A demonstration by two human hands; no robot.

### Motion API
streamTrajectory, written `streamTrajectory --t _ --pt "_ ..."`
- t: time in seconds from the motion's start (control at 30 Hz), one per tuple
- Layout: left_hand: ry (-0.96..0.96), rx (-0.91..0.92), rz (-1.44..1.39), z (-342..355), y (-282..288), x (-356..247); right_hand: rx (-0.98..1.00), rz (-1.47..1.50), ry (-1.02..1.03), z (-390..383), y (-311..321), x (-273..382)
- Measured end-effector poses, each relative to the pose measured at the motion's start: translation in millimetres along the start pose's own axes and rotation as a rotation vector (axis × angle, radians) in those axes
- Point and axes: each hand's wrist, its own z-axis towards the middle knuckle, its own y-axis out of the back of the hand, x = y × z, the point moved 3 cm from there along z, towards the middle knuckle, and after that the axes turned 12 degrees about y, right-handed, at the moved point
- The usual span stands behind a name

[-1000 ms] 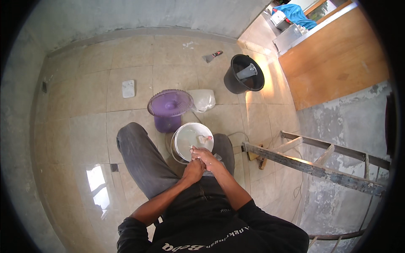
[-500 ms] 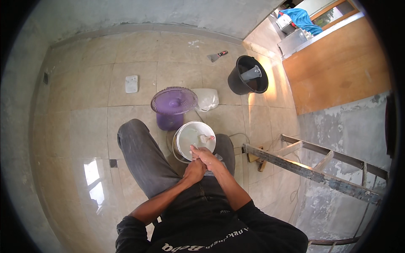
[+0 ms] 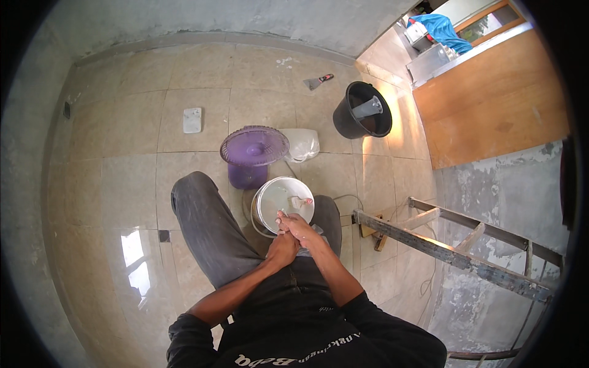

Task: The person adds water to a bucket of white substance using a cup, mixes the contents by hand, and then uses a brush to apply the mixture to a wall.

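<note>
My two hands are pressed together above my lap, at the near rim of a white bucket. My left hand is closed, lying below and against the right. My right hand has its fingers curled toward the bucket, with whitish smears on them. What the hands hold between them is hidden. A bit of clear, plastic-like material shows beside the right wrist. Inside the bucket is pale, watery-looking content, and a brush-like tool with a reddish end rests at its right side.
Beyond the bucket stand a purple pail topped by a purple basket-like piece, and a white plastic bag. Farther off are a black bucket, a putty knife and a pale flat block. A ladder leans at right.
The view has shifted very slightly. My hands stay pressed together at the bucket's rim, with only a slight movement of the right fingers.
</note>
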Motion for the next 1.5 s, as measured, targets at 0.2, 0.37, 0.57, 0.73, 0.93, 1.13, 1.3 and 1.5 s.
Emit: streamTrajectory --t 0.2,0.37,0.57,0.73,0.93,1.13,1.3,1.5 --pt "0.009 0.001 0.027 -0.5 1.8 -0.9 -0.041 0.034 -0.001 -5.7 -9.3 9.3" --pt "-0.008 -0.007 0.032 2.6 -2.2 2.1 -0.017 -0.012 0.002 -0.5 -2.0 5.0" --pt "-0.068 0.028 0.028 5.7 -4.7 3.5 0.021 0.102 -0.045 2.1 3.5 0.4" --pt "0.083 -0.168 -0.255 8.1 -4.5 6.9 -0.029 0.332 -0.099 -4.5 1.3 9.2" --pt "0.124 -0.006 -0.493 8.6 3.2 4.3 0.081 0.454 -0.148 -31.7 -0.1 14.4" --pt "0.105 0.009 -0.486 12.1 -5.3 10.5 0.004 0.387 -0.116 -22.8 11.5 -5.7" --pt "0.133 0.073 -0.413 13.2 -5.1 11.5 -0.103 0.250 -0.109 -14.6 9.1 -6.5" --pt "-0.015 -0.020 -0.292 13.0 -4.0 7.4 -0.079 0.062 -0.071 0.0 14.8 -9.9"
